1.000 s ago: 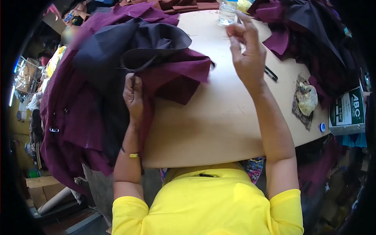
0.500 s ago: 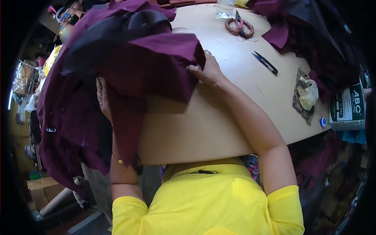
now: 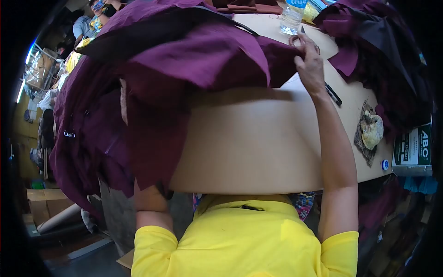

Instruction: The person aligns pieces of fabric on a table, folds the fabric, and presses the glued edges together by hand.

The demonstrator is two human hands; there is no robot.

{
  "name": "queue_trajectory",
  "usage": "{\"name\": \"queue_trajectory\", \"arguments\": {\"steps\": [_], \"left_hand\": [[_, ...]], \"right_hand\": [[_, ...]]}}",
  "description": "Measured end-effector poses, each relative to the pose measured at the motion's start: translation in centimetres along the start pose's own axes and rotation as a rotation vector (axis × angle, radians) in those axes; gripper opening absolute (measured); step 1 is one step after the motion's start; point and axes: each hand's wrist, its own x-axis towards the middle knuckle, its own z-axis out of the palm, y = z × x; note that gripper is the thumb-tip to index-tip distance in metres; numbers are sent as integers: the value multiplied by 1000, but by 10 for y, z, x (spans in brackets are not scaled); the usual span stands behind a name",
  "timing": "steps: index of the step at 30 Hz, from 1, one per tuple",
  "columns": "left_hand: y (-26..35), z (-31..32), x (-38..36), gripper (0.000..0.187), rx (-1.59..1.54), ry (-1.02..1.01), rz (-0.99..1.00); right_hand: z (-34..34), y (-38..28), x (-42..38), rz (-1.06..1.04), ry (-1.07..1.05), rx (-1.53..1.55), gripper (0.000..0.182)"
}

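Maroon cloth (image 3: pixel 207 55) with a dark lining is stretched across the upper left of the table. My right hand (image 3: pixel 311 67) is closed on its right corner, in front of a pair of scissors (image 3: pixel 292 40) that it partly hides. At the cloth's left side, a strip of my left hand (image 3: pixel 123 101) shows; its fingers are mostly covered by the maroon cloth, which also hangs over my left forearm. Black thread snips (image 3: pixel 333 94) lie just right of my right wrist.
A water bottle (image 3: pixel 291 18) stands at the table's far edge. More maroon and black cloth (image 3: pixel 383 51) is heaped on the right. A crumpled pale lump (image 3: pixel 371 130), a blue cap (image 3: pixel 385 165) and an ABC box (image 3: pixel 413 150) are at right. Another person (image 3: pixel 83 27) is far left.
My right hand has moved right and away from me, pulling the cloth's corner out over the table. The cloth is more spread, and my left hand is more covered.
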Motion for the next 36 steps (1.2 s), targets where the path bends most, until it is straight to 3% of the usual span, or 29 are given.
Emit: {"name": "queue_trajectory", "arguments": {"steps": [4, 5, 9, 12, 15, 18, 21, 25, 28, 32, 36], "left_hand": [[-8, 5, 0, 10, 5, -15, -14], [-9, 7, -2, 10, 15, -20, -16], [-17, 14, 2, 9, 52, -73, -29], [-27, 27, -5, 10, 92, -185, -54], [-36, 43, -17, 11, 153, -385, -89], [-28, 51, -29, 16, 185, -557, -107], [-39, 41, -18, 18, 173, -434, -144], [-46, 30, -5, 27, 169, -281, -117], [-73, -3, 15, 34, 124, -443, -180], [-85, 4, 14, 37, 539, -165, -282], [-77, 24, 6, 51, 654, -61, -395]], "right_hand": [[-9, -3, 1, -89, -37, -112, 60], [-13, -5, 0, -27, -154, -122, 61], [-27, -76, -21, -63, -124, 381, 71], [-24, -122, -37, -449, -104, 265, 93], [-24, -131, -47, -581, -114, 83, 83], [-30, -118, -52, -477, -157, 147, 65], [-39, -96, -55, -315, -100, 311, 66], [-53, -75, -64, -329, -183, 159, 67], [-55, -61, -82, -339, -278, 31, 72], [-49, -58, -102, -331, -370, 0, 73], [-36, -59, -111, -515, -391, -98, 60]]}}
